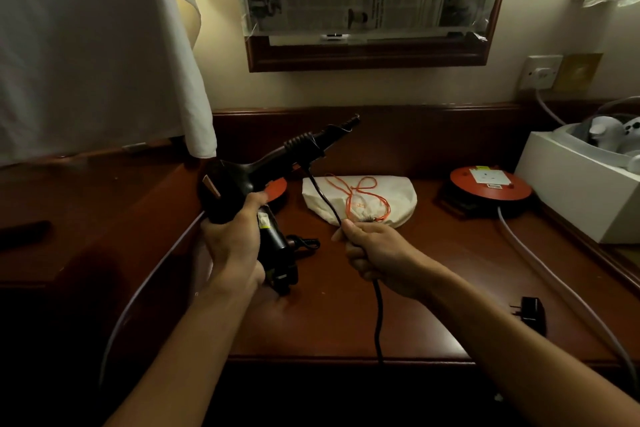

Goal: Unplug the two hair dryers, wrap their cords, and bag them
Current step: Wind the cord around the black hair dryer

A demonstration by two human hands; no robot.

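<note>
My left hand (232,239) grips the body of a black hair dryer (239,180), held above the desk with its handle pointing up and to the right. Its black cord (323,198) leaves the handle end and runs down into my right hand (372,251), which is closed around it; the cord then drops over the desk's front edge. A second black hair dryer (277,253) lies on the desk under my left hand, partly hidden. A white drawstring bag (388,196) with an orange string lies flat behind my hands.
A red cable reel (490,189) with a socket sits at the back right, its grey cable (554,277) trailing forward. A white box (571,184) stands at the right. A black plug adapter (530,314) lies near the front right. A wall socket (540,73) is above.
</note>
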